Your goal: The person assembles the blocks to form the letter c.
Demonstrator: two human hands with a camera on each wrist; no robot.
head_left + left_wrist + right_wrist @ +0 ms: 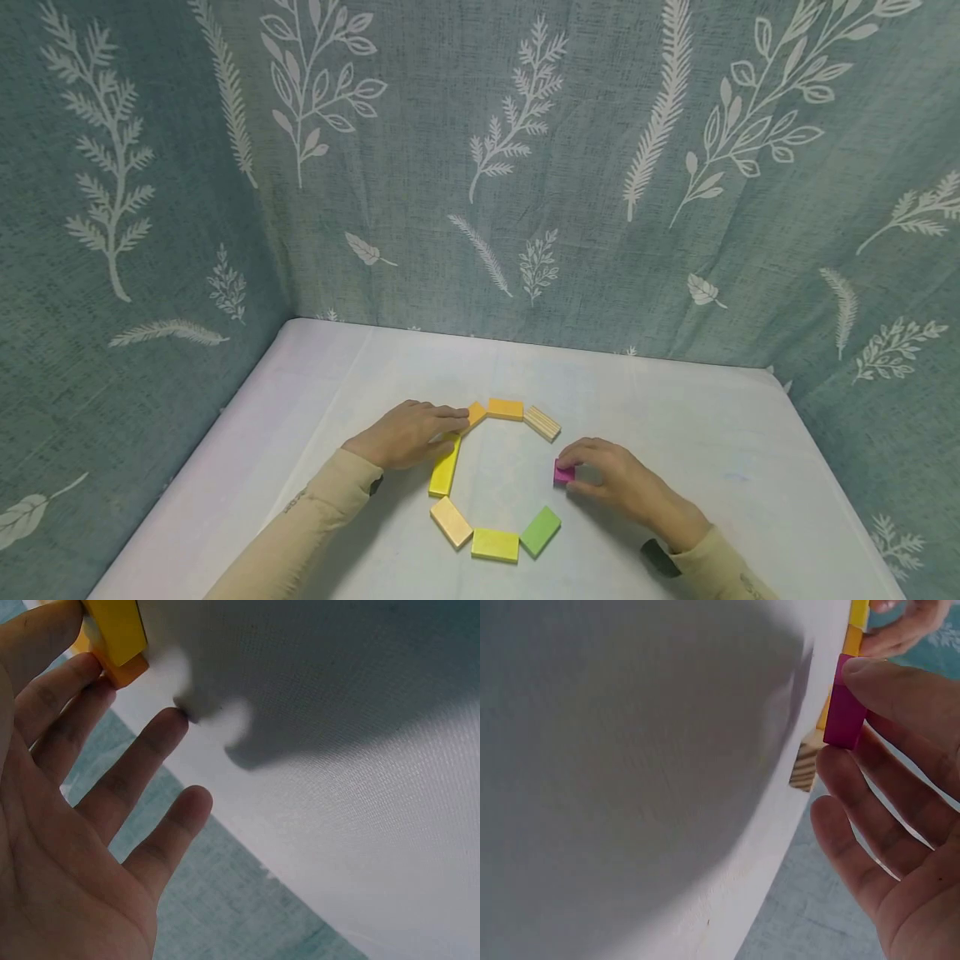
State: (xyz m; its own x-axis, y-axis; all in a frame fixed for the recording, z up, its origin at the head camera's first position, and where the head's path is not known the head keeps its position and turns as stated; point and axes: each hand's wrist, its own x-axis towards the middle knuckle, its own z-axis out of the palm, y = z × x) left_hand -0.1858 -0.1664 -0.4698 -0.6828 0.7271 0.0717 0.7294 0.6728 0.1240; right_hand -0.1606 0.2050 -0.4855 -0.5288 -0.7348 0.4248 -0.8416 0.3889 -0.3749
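In a ring of blocks on the white surface, my left hand (pixel 405 435) reaches over the left side. Its fingertips touch an orange block (pixel 475 416), and its thumb lies by a long yellow block (pixel 444 471). In the left wrist view the ring and little fingers stretch out, apart from the blocks. At the ring's right side my right hand (pixel 626 485) pinches a magenta block (pixel 846 716) between thumb and fingers. Past it in the right wrist view is a striped wooden block (pixel 805 763).
Another orange block (pixel 506 409) sits at the far side of the ring. Along the near side are a pale wood-coloured block (pixel 452 523), a yellow block (pixel 495 545) and a green block (pixel 541 532). Behind the white table (pixel 675 400) hangs a leaf-patterned cloth (pixel 420 167).
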